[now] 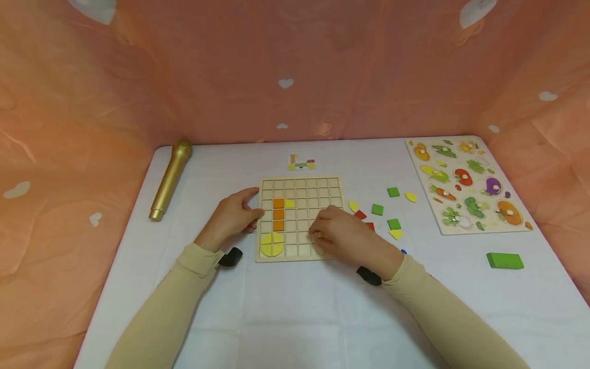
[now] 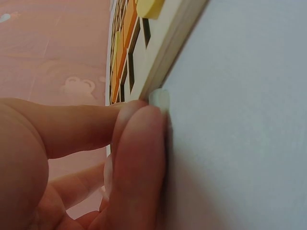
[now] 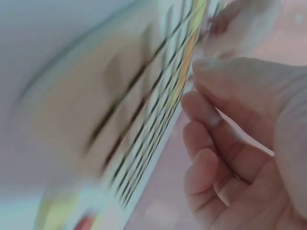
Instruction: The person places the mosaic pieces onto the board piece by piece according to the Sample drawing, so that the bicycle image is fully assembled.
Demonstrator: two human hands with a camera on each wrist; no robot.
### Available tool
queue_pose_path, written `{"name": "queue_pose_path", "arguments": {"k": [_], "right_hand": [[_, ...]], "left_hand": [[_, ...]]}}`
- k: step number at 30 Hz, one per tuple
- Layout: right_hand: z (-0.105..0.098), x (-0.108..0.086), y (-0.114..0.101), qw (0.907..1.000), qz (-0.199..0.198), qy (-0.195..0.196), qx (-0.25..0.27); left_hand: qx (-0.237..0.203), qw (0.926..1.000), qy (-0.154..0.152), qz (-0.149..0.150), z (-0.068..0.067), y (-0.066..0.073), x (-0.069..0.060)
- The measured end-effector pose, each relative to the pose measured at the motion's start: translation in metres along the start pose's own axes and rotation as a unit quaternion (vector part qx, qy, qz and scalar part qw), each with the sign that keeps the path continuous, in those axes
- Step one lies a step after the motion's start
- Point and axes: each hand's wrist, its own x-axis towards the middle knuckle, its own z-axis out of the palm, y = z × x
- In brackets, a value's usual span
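A wooden grid board [image 1: 303, 197] lies flat on the table. Three orange squares [image 1: 278, 214] form a column on it, beside a yellow piece [image 1: 289, 204]; yellow quarter pieces [image 1: 272, 244] make a disc at its lower left. My left hand [image 1: 229, 219] rests at the board's left edge, and the left wrist view shows its fingertips [image 2: 139, 124] against the rim [image 2: 165, 48]. Over the board's lower right is my right hand [image 1: 348, 234], fingers bent and relaxed. In the right wrist view this hand [image 3: 244, 139] has no piece visible at its fingertips.
Right of the board lie loose green squares [image 1: 377, 209], yellow pieces [image 1: 411, 197] and red pieces [image 1: 360, 214]. A pattern card [image 1: 301, 160] is behind it. A vegetable puzzle [image 1: 442, 210] and green block [image 1: 505, 260] are at right, a gold microphone [image 1: 171, 179] at left.
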Motion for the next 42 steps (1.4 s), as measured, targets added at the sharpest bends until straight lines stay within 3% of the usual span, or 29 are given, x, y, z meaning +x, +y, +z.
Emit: {"name": "queue_pose_path", "arguments": {"k": [6, 12, 16, 21, 42], "right_hand": [[-0.023, -0.04, 0.046, 0.9976, 0.05, 0.034, -0.035], [-0.043, -0.075, 0.075, 0.991, 0.128, 0.003, -0.04], [-0.052, -0.089, 0.087, 0.9903, 0.124, -0.007, -0.063], [-0.054, -0.094, 0.096, 0.9914, 0.109, -0.009, -0.072], [-0.046, -0.091, 0.101, 0.9857, 0.164, -0.016, -0.038]], "left_hand": [[-0.005, 1.0, 0.004, -0.008, -0.002, -0.001, -0.001], [-0.005, 1.0, 0.006, -0.006, -0.004, -0.006, -0.002], [-0.003, 0.9999, 0.009, -0.003, -0.006, -0.008, -0.003], [-0.011, 0.9999, 0.009, -0.005, -0.006, -0.009, -0.004], [-0.014, 0.9998, 0.011, -0.007, -0.004, -0.009, -0.005]]}}
